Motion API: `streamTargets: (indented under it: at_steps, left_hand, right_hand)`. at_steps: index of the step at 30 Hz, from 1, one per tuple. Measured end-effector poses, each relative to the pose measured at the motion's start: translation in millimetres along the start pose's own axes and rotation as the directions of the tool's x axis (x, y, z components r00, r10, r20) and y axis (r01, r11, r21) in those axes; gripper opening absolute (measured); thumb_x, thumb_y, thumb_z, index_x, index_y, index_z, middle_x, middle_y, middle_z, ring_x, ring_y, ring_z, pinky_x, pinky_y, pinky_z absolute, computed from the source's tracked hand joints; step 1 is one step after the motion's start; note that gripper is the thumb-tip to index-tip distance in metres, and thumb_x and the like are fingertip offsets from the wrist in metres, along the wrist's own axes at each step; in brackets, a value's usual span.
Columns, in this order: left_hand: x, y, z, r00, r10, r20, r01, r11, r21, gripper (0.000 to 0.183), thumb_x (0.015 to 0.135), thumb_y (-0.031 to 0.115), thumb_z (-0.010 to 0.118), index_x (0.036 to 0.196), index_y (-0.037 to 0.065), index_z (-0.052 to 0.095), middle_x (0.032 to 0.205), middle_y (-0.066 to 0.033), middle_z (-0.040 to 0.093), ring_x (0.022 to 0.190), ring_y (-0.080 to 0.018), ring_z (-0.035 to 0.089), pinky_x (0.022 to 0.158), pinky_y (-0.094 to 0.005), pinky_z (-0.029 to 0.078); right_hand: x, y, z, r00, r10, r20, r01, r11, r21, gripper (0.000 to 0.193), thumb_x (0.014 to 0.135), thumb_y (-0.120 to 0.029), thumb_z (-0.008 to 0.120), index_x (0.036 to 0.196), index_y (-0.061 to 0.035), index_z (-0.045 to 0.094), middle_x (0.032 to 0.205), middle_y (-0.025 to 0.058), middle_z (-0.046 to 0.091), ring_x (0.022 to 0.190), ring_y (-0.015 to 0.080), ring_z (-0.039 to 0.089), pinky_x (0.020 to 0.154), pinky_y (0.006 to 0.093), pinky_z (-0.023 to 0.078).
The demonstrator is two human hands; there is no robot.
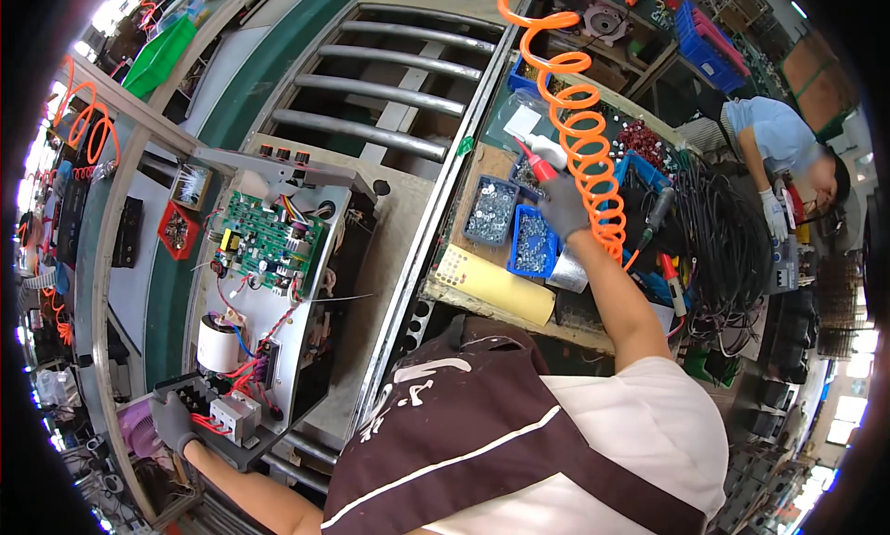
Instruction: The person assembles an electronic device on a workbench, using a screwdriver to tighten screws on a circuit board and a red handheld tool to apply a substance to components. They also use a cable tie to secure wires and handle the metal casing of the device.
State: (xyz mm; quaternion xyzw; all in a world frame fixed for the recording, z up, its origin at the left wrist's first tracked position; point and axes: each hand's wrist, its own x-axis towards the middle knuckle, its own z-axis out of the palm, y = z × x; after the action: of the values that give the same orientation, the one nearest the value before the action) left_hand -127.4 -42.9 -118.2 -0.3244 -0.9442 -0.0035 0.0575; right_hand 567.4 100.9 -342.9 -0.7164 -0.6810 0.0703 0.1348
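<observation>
On my left is an open metal chassis (pixel 311 326) with a green circuit board (pixel 269 243), a white cylindrical part (pixel 218 343), and red wires. My left hand (pixel 173 421), in a grey glove, is curled over the edge of its black end panel (pixel 246 456), beside a grey block-shaped electrical component (pixel 235 418). On the right, my gloved right hand (pixel 563 206) reaches over the bench with its fingers closed around a red pointed tool (pixel 540 168). Below that hand are blue bins of small metal fasteners (pixel 532 242) (pixel 489 210). A white bottle-like thing (pixel 549 150) lies beside the tool.
An orange coiled air hose (pixel 584 132) hangs close to my right hand. Black cables (pixel 723 234) are heaped to the right, and a yellow sheet (pixel 496 286) covers the bench's near edge. Metal rollers (pixel 389 92) run beyond the chassis. Another person (pixel 779 141) works at far right.
</observation>
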Motion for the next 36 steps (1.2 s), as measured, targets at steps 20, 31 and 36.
streamTargets:
  at_steps: [20, 31, 36]
  left_hand:
    - [-12, 12, 5, 0.993, 0.013, -0.121, -0.025, 0.994, -0.103, 0.04, 0.078, 0.022, 0.048, 0.106, -0.006, 0.05, 0.1, -0.03, 0.058, 0.095, -0.0435, 0.055, 0.082, -0.0485, 0.041]
    - [-21, 32, -10, 0.991, 0.093, -0.1, -0.109, 0.978, -0.179, 0.045, 0.076, 0.045, 0.053, 0.102, 0.008, 0.059, 0.099, -0.0205, 0.061, 0.093, -0.0393, 0.057, 0.079, -0.0487, 0.044]
    - [-15, 13, -10, 0.99, -0.024, -0.141, 0.02, 0.999, -0.03, 0.035, 0.075, 0.031, 0.05, 0.093, 0.004, 0.064, 0.094, -0.0219, 0.064, 0.09, -0.0378, 0.062, 0.081, -0.0456, 0.048]
  right_hand:
    - [-59, -34, 47, 0.909, 0.16, 0.386, -0.176, 0.984, 0.006, 0.027, 0.076, -0.014, 0.054, 0.1, -0.0015, 0.056, 0.108, 0.0231, 0.055, 0.1, 0.0383, 0.055, 0.087, 0.043, 0.045]
    - [-54, 35, 135, 0.996, 0.087, -0.036, -0.069, 0.931, 0.359, 0.025, 0.077, -0.017, 0.052, 0.096, -0.0022, 0.059, 0.093, 0.0186, 0.06, 0.087, 0.0306, 0.058, 0.077, 0.0392, 0.045]
    - [-59, 22, 99, 0.984, 0.037, 0.175, -0.102, 0.919, 0.38, 0.022, 0.073, -0.006, 0.059, 0.091, 0.004, 0.065, 0.094, 0.0202, 0.064, 0.088, 0.0316, 0.061, 0.08, 0.0374, 0.046]
